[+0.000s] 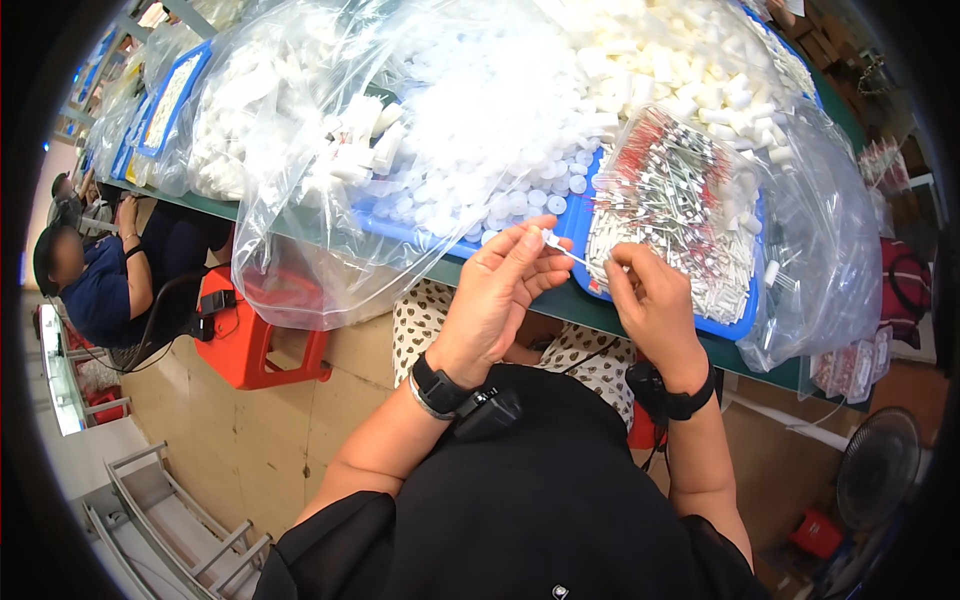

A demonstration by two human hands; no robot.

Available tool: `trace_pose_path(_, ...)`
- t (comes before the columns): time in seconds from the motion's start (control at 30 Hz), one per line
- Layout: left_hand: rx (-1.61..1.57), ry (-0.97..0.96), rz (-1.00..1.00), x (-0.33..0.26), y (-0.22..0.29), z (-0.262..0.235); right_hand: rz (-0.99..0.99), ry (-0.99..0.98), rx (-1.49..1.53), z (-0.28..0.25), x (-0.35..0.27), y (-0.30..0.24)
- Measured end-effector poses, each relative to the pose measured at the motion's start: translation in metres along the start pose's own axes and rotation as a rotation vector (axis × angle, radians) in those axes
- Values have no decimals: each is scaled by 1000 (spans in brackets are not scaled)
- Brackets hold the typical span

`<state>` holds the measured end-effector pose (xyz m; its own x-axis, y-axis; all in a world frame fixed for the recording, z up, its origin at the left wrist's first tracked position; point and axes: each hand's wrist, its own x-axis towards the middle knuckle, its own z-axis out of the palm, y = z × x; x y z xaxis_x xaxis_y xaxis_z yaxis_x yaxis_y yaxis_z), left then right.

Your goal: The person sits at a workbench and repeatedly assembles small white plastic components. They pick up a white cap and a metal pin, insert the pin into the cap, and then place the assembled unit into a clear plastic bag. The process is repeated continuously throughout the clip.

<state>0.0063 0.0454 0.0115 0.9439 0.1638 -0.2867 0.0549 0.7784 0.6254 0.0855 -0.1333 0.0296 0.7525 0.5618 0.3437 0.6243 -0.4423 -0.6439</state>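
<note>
Both hands are raised in front of the person's chest, just short of the blue tray (pixel 735 328) that sits at the near edge of the green bench (pixel 560 300). The left hand (pixel 495 295) has its grip pinched together on a small white tube piece (pixel 557 243), thumb and fingertips closed round its end, and the thin stem of that piece points across toward the right hand (pixel 652 305). The right hand's fingers are curled together close to the far tip of the stem, just at the tray's near rim; whether they are clamped on anything I cannot tell, since the fingertips hide it. Each wrist wears a dark band with a small black device strapped on.

Inside the tray, just beyond the right hand, lies a heap of slim white sticks with red ends (pixel 670 215), partly inside a clear plastic bag (pixel 820 240). To the left of the tray, a pile of round white caps (pixel 490 130) spills out of another clear bag. Behind the tray, farther up the bench, is a mound of short white cylinders (pixel 670 60).

Well to the left of the tray, below the bench edge, stands an orange stool (pixel 262 345), and beyond it a seated person in dark blue (pixel 105 285).
</note>
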Motion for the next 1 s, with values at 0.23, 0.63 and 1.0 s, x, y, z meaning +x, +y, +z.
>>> trace_pose_path(0.23, -8, 24, 16, 4, -2, 4, -30, -1, 13, -10, -7, -14)
trace_pose_path(0.63, 89, -115, -16, -3, -16, 15, 380, -170, 606, -6, -11, -14)
trace_pose_path(1.0, 182, -132, -107, -5, -21, 17, 38, -41, 140, 3, -18, -14)
